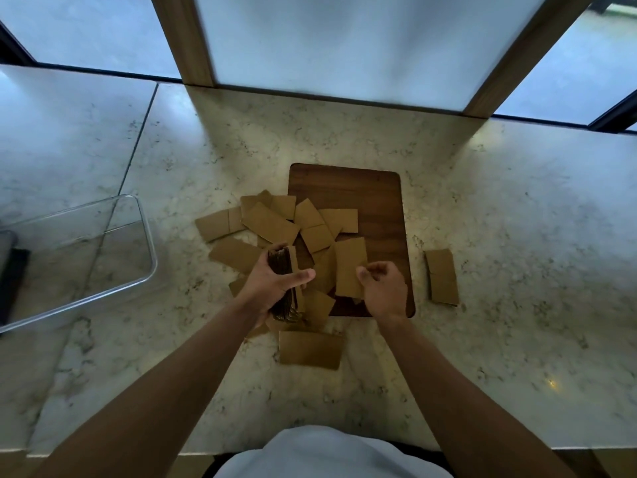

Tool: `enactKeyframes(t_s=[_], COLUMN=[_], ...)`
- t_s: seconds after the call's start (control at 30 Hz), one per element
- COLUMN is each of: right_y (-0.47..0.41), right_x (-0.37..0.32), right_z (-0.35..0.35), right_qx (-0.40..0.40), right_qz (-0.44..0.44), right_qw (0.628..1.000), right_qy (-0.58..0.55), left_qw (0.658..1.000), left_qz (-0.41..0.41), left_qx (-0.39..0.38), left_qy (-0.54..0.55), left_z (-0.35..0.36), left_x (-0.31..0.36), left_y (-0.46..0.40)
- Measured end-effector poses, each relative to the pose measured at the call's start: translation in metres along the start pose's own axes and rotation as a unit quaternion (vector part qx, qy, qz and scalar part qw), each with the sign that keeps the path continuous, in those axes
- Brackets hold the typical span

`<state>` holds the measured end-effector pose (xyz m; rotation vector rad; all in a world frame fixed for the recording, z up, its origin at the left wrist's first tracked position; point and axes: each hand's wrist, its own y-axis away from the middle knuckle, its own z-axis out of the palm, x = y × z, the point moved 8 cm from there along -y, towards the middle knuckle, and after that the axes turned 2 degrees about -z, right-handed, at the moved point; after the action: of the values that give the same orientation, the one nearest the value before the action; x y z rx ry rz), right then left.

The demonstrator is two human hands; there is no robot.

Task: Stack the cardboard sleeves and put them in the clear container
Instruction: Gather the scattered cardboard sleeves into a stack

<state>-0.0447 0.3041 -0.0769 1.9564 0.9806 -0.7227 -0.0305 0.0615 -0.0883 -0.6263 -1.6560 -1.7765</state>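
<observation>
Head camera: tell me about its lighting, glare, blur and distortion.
Head view: dim, backlit by frosted windows; pale glare on the countertop at left and on the clear container; wide-angle bending curves the window frames and counter edges; slight softness on the left hand, its stack of sleeves and the right hand; a white garment fills the bottom edge.

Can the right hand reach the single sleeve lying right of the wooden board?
Probably yes. The lone sleeve lies apart on bare counter, nothing covering it, beside the right hand, which currently pinches another sleeve.
</observation>
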Motion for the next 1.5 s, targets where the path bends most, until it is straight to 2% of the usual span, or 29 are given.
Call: enactKeyframes(t_s=[0.03,0.1,0.13,0.17,0.2,0.23,0.3,0.37,0.4,0.43,0.5,0.6,0.67,0.73,0.9,1.0,1.07,1.2,1.3,1.37,1.43,1.5], right_y=[0.001,0.008,0.013,0.012,0.006,-0.003,-0.02,-0.024,-0.023,-0.022,-0.027,-0.042,-0.043,-0.041,-0.024,-0.015,-0.008,-0.002,-0.002,0.001,0.007,0.009], right_x=[0.0,-0.004,-0.006,-0.01,-0.013,-0.016,-0.01,-0.005,-0.003,-0.003,-0.003,0.006,0.009,0.004,-0.028,-0.041,-0.054,-0.081,-0.088,-0.092,-0.09,-0.084], right_z=[0.005,0.032,0.044,0.049,0.047,0.037,0.014,0.013,0.018,0.02,0.015,-0.009,-0.023,-0.024,-0.008,-0.002,0.005,0.017,0.029,0.038,0.046,0.051], right_qx=[-0.022,-0.137,-0.196,-0.22,-0.199,-0.136,-0.03,-0.032,-0.047,-0.053,-0.052,-0.023,0.007,-0.007,-0.156,-0.233,-0.272,-0.281,-0.289,-0.284,-0.293,-0.306], right_qz=[0.015,0.039,0.032,-0.003,-0.048,-0.085,-0.09,-0.096,-0.114,-0.132,-0.128,-0.036,0.01,0.009,-0.045,-0.07,-0.117,-0.201,-0.203,-0.222,-0.205,-0.132], right_qw=[0.999,0.985,0.976,0.975,0.978,0.982,0.973,0.931,0.909,0.905,0.94,0.99,0.999,1.0,0.984,0.969,0.955,0.938,0.93,0.93,0.932,0.936], right_qy=[-0.036,-0.098,-0.086,-0.029,0.032,0.1,0.209,0.352,0.398,0.4,0.311,0.135,0.041,-0.018,-0.068,-0.047,-0.028,-0.038,-0.101,-0.075,-0.067,-0.116], left_qw=[1.0,1.0,1.0,0.999,0.999,0.999,0.998,0.997,0.996,0.996,0.997,0.999,0.999,0.999,0.996,0.993,0.99,0.976,0.972,0.973,0.973,0.973], left_qz=[-0.003,-0.01,-0.02,-0.03,-0.04,-0.049,-0.064,-0.073,-0.077,-0.079,-0.065,-0.032,-0.019,-0.014,-0.031,-0.058,-0.076,-0.124,-0.123,-0.115,-0.104,-0.095], left_qx=[0.001,-0.003,-0.006,-0.005,0.0,0.005,0.015,0.016,0.008,0.004,0.002,-0.019,-0.032,-0.04,-0.068,-0.067,-0.085,-0.131,-0.147,-0.14,-0.131,-0.131], left_qy=[-0.004,0.001,0.009,0.015,0.016,0.019,0.023,0.031,0.035,0.035,0.029,0.013,0.016,0.02,0.056,0.083,0.088,0.123,0.135,0.145,0.157,0.163], left_z=[0.004,0.015,0.019,0.022,0.024,0.022,0.017,0.011,0.009,0.009,0.008,0.011,0.015,0.018,0.027,0.025,0.023,0.024,0.022,0.018,0.016,0.017], left_x=[0.0,-0.001,-0.002,-0.003,-0.004,-0.004,-0.004,-0.005,-0.005,-0.005,-0.001,0.005,0.007,0.007,0.008,0.006,0.005,0.003,0.005,0.007,0.007,0.01], left_y=[-0.001,-0.007,-0.009,-0.012,-0.013,-0.013,-0.017,-0.019,-0.02,-0.021,-0.021,-0.023,-0.022,-0.022,-0.014,-0.008,-0.005,0.003,0.004,0.003,-0.001,-0.001])
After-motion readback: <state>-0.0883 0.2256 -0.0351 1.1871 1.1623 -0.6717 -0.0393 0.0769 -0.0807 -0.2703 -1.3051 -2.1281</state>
